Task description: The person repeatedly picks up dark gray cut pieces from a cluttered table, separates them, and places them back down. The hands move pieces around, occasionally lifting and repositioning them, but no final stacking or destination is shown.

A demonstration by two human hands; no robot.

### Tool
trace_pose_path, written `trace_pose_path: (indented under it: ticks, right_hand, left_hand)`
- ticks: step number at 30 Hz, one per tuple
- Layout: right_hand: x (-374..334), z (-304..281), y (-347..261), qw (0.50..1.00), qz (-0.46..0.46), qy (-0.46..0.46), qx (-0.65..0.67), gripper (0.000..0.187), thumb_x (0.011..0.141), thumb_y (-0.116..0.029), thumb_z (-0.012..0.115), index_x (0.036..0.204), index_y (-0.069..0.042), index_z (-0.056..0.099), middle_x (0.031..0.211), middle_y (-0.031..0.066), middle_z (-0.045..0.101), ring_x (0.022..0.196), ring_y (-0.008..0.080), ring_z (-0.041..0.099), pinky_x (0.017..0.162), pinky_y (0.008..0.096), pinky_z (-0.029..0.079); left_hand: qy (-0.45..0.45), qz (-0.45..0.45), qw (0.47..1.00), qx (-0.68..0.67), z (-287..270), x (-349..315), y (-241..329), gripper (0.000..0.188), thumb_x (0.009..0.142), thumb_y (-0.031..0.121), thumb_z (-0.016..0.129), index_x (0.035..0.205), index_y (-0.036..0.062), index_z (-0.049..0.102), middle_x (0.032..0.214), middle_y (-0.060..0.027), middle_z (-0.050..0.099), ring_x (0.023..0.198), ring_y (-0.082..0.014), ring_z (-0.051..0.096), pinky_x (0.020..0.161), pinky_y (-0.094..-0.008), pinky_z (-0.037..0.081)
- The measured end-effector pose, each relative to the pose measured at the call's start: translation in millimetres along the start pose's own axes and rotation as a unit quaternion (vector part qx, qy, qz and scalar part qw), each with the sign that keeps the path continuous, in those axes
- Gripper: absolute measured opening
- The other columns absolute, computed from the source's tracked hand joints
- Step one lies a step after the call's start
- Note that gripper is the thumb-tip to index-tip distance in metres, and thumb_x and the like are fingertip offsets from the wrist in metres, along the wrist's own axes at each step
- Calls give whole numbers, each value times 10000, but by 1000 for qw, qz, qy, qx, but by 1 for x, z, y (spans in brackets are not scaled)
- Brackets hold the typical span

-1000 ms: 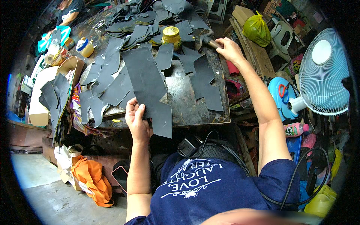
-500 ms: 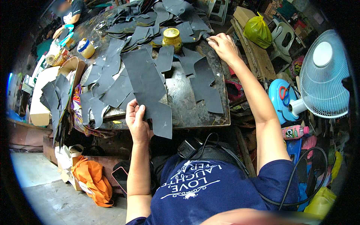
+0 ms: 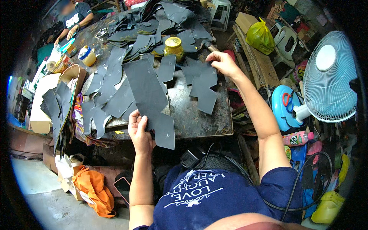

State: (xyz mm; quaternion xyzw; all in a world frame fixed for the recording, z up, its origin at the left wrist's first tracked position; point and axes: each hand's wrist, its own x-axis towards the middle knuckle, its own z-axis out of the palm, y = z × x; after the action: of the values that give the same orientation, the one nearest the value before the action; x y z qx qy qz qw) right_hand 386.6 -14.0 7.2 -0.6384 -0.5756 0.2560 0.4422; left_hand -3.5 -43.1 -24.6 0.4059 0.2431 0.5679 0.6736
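From where I stand, the left hand [image 3: 140,130] is closed, thumb against curled fingers, on the left edge of a long, notched, flat black sheet [image 3: 147,92] bearing small pale marks, held above the near edge of the dark worn table [image 3: 188,124], while the right hand [image 3: 219,64] is half open, fingers loosely bent and nothing visible in it, just beside a wooden-handled tool [image 3: 211,47]. White lettering runs across the navy cloth shirt [image 3: 237,195], and a printed label wraps the pink plastic bottle [image 3: 295,138] at right. Farther off stand a squat yellow lidded jar [image 3: 174,48], contents hidden, and, left of it, a blue-rimmed jar [image 3: 88,58] of yellowish stuff.
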Motion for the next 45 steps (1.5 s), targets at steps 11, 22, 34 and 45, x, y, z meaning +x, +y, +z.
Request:
trace_pose_path:
  ticks: [11,22,34,45]
  right_hand:
    - [52,-19,1,928,-67,138,-340,315,801,-186,646,1108,-150,705,1111,107,662,1056,305,609,945,407,488]
    - [80,25,-10,847,-189,176,-464,217,850,-164,591,951,-269,752,935,56,718,856,275,682,772,403,566]
    - [99,-40,-2,873,-291,303,-248,221,873,-105,642,1066,-176,723,1000,106,706,910,308,684,795,381,551]
    - [94,57,-30,978,-171,13,-118,785,820,-360,745,1492,-203,372,1378,179,534,1255,312,540,1069,385,418]
  left_hand:
    - [6,4,1000,8,-6,1,-4,276,929,27,555,1199,6,502,1051,-70,651,954,-128,605,900,-277,465]
    - [6,-2,1000,26,-4,1,-2,260,932,19,548,1189,4,509,1060,-78,657,959,-126,605,897,-274,466]
    - [11,-7,1000,10,-4,1,-2,268,933,17,542,1199,2,504,1049,-80,662,944,-125,618,883,-267,481]
    - [13,7,1000,21,-2,1,-2,263,927,15,554,1187,3,515,1037,-65,655,930,-114,599,866,-255,469]
